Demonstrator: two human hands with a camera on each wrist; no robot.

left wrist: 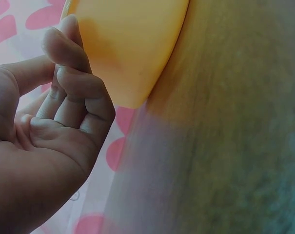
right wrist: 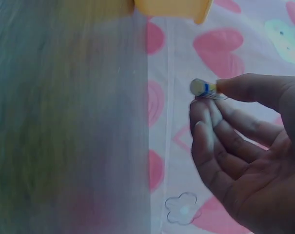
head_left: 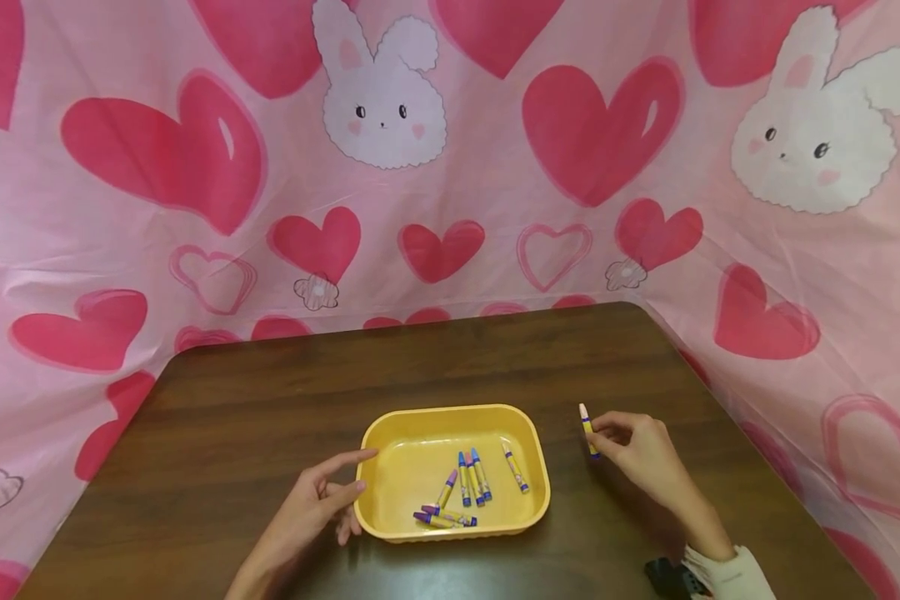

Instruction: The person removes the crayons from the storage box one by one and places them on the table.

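Lower right: my right hand (head_left: 641, 457) pinches a pale-tipped crayon (head_left: 587, 426) | Lower left of centre: my left hand (head_left: 311, 504), fingers relaxed, at yellow tray (head_left: 408, 471) | Crayons (head_left: 464, 482) inside

Cream-white sleeve (head_left: 738, 577) on right arm, gathered fabric, uneven edge near wrist. Black blocky piece (head_left: 669, 577) beside cuff, lower part cut off, markings too small to tell. Right hand (head_left: 641, 457), left hand (head_left: 317, 498), left forearm (head_left: 264, 557) bare.

A dark wood-grain table (head_left: 270, 392) is bordered at the back and sides by a pink cloth (head_left: 487, 183), on which red hearts (head_left: 603, 142), white rabbit faces (head_left: 385, 117) and small flowers (head_left: 317, 292) are printed.
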